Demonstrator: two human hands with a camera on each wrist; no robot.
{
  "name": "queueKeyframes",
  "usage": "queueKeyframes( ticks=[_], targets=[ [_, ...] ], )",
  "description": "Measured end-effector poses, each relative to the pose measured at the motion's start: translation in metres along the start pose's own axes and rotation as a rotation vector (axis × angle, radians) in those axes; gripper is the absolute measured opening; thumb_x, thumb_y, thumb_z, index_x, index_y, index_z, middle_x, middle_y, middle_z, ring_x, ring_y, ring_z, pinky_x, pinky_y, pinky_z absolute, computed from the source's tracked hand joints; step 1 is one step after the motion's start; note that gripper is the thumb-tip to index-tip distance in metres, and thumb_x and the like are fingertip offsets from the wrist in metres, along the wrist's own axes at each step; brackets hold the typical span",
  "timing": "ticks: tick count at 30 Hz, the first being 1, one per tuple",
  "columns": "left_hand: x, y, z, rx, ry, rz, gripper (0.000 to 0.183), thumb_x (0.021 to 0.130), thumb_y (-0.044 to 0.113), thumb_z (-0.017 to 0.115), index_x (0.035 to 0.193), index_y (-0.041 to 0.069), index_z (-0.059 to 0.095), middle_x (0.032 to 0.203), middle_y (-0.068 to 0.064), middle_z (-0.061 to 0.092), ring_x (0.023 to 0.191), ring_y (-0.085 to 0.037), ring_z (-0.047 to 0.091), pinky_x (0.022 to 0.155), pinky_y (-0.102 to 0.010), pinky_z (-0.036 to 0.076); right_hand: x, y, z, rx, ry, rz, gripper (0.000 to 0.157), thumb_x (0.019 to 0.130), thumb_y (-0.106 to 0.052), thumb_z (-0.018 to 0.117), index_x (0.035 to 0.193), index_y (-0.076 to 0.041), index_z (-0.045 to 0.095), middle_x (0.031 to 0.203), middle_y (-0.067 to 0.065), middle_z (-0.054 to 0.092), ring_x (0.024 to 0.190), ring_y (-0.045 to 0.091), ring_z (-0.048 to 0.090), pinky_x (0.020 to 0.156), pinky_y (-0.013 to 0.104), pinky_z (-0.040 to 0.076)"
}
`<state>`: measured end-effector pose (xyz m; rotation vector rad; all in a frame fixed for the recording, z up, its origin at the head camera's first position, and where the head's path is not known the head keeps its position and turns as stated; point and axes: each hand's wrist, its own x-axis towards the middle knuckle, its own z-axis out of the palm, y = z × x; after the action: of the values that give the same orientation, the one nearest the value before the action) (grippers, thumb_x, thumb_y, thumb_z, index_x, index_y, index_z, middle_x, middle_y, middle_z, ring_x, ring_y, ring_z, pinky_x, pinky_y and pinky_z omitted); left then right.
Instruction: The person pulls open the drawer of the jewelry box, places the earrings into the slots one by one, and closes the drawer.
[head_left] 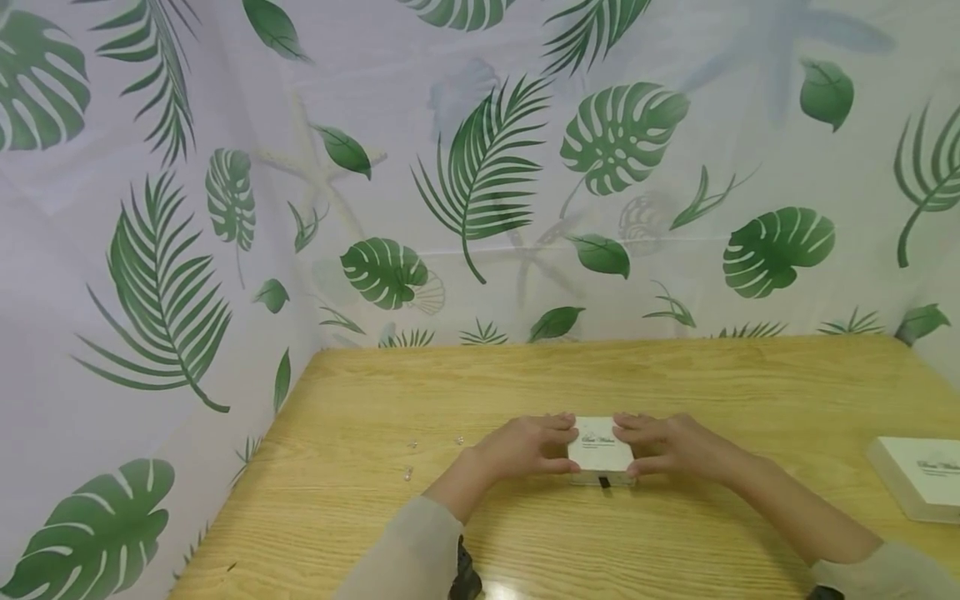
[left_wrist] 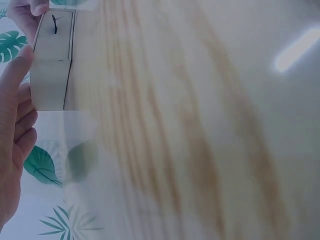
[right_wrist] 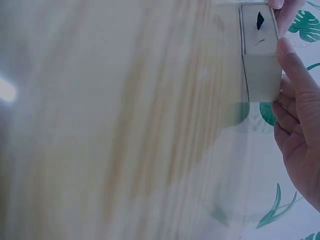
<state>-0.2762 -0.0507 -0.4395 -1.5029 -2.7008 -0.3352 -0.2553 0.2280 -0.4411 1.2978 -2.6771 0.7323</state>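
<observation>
A small white drawer-style gift box [head_left: 600,456] lies on the wooden table, dark script printed on its lid and a black ribbon tab at its front. My left hand [head_left: 525,448] grips its left side, thumb by the front corner and fingers by the back of the lid. On the opposite side, my right hand [head_left: 681,450] holds it in a mirrored way. In the left wrist view the thumb lies at the top edge of the box [left_wrist: 50,82]. The right wrist view shows the ribbon tab [right_wrist: 260,21] on the box's front.
Several tiny shiny pieces lie left of my left hand, among them a small piece [head_left: 408,473] nearest the front. A larger white box [head_left: 926,479] with similar script stands at the right edge. Leaf-printed cloth [head_left: 480,308] hangs behind the table [head_left: 525,542] and along its left side.
</observation>
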Motion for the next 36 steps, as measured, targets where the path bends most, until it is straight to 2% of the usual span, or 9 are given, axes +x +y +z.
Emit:
queueKeyframes(
  ticks=[4,10,16,19,21,24,26,31,36],
  targets=[
    [-0.004,-0.001,-0.002,-0.017,0.002,-0.012,0.056,0.089,0.043,0.062,0.132,0.009,0.055,0.143,-0.008,0.045,0.132,-0.016,0.043,0.106,-0.025,0.035,0.003,-0.002,0.003,-0.012,0.010,-0.012,0.060,0.078,-0.036,0.073,0.120,0.005,0.061,0.126,0.025,0.054,0.110,0.042,0.057,0.082,0.047,0.053],
    [-0.006,-0.001,-0.002,-0.049,-0.003,-0.004,0.055,0.089,0.041,0.063,0.133,0.008,0.055,0.143,-0.008,0.045,0.132,-0.017,0.043,0.107,-0.025,0.035,0.004,-0.006,0.007,0.050,0.050,0.022,0.048,0.084,-0.028,0.070,0.117,0.005,0.063,0.124,0.025,0.057,0.109,0.046,0.056,0.084,0.053,0.049],
    [-0.005,-0.001,-0.001,-0.045,0.014,0.012,0.055,0.088,0.041,0.064,0.131,0.007,0.055,0.142,-0.010,0.046,0.132,-0.018,0.043,0.106,-0.025,0.035,0.004,-0.003,0.015,-0.043,0.194,-0.112,0.046,0.074,-0.022,0.077,0.109,0.006,0.067,0.114,0.025,0.062,0.097,0.043,0.062,0.075,0.048,0.054],
    [-0.005,-0.002,-0.001,-0.031,0.015,0.015,0.056,0.088,0.041,0.064,0.131,0.007,0.055,0.142,-0.010,0.046,0.132,-0.018,0.043,0.107,-0.025,0.035,0.004,0.000,0.017,-0.082,0.242,-0.156,0.046,0.071,-0.022,0.079,0.107,0.004,0.069,0.112,0.023,0.064,0.094,0.041,0.064,0.074,0.041,0.056],
    [-0.005,-0.002,-0.001,-0.017,0.013,0.017,0.056,0.088,0.042,0.064,0.131,0.008,0.055,0.142,-0.009,0.046,0.132,-0.017,0.043,0.107,-0.025,0.035,0.003,0.002,0.018,-0.097,0.257,-0.172,0.046,0.071,-0.024,0.079,0.107,0.003,0.069,0.111,0.022,0.065,0.093,0.040,0.065,0.078,0.030,0.055],
    [-0.004,-0.002,-0.003,0.001,0.012,0.022,0.056,0.087,0.042,0.064,0.131,0.007,0.055,0.141,-0.009,0.047,0.131,-0.017,0.044,0.107,-0.024,0.035,0.004,0.004,0.018,-0.114,0.270,-0.183,0.046,0.071,-0.025,0.079,0.106,0.002,0.070,0.111,0.021,0.065,0.092,0.040,0.066,0.085,0.012,0.046],
    [-0.004,-0.003,-0.004,0.008,0.013,0.027,0.056,0.087,0.042,0.064,0.131,0.007,0.056,0.141,-0.008,0.047,0.131,-0.016,0.045,0.106,-0.023,0.035,0.005,0.006,0.018,-0.111,0.277,-0.196,0.046,0.071,-0.025,0.080,0.106,0.003,0.070,0.110,0.022,0.065,0.091,0.040,0.066,0.089,0.004,0.038],
    [-0.006,-0.005,-0.004,0.010,0.012,0.033,0.056,0.088,0.042,0.063,0.131,0.007,0.055,0.141,-0.008,0.047,0.131,-0.016,0.044,0.106,-0.023,0.035,0.007,0.007,0.019,-0.083,0.288,-0.217,0.045,0.070,-0.021,0.080,0.105,0.004,0.070,0.110,0.024,0.065,0.091,0.040,0.065,0.090,0.002,0.033],
    [-0.008,-0.007,-0.003,-0.014,0.010,0.034,0.057,0.089,0.042,0.062,0.133,0.007,0.054,0.142,-0.010,0.046,0.132,-0.017,0.043,0.106,-0.023,0.036,0.007,0.005,0.021,-0.050,0.279,-0.198,0.045,0.070,-0.020,0.080,0.108,0.003,0.069,0.112,0.024,0.064,0.093,0.041,0.064,0.091,0.001,0.031]
  ],
)
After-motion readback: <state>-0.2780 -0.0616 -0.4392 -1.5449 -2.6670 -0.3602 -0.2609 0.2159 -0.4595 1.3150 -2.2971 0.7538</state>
